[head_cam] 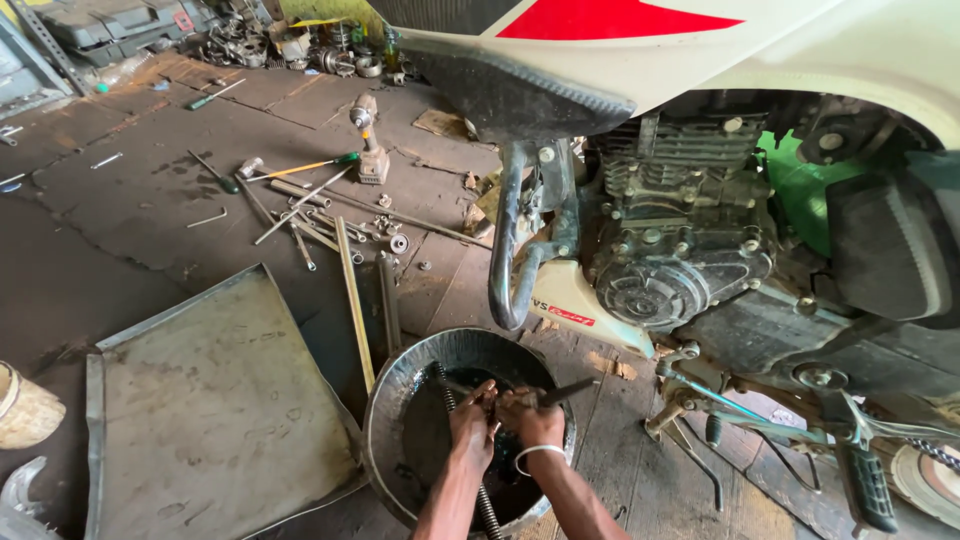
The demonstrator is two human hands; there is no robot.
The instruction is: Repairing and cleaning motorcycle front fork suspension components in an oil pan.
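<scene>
On an oil-stained workshop floor, both hands, left hand and right hand, grip a small dark part inside the round oily basin, the motorcycle engine at two o'clock, scattered tools at eleven.

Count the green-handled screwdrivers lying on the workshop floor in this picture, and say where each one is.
2 clearly show: one green-handled screwdriver beside the tool pile, the other farther back near the left. More may hide in the clutter.

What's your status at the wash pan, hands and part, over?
Left hand and right hand together over the round metal pan, gripping a small dark part. Long spring lies in the pan beside them. Motorcycle engine close right.
</scene>
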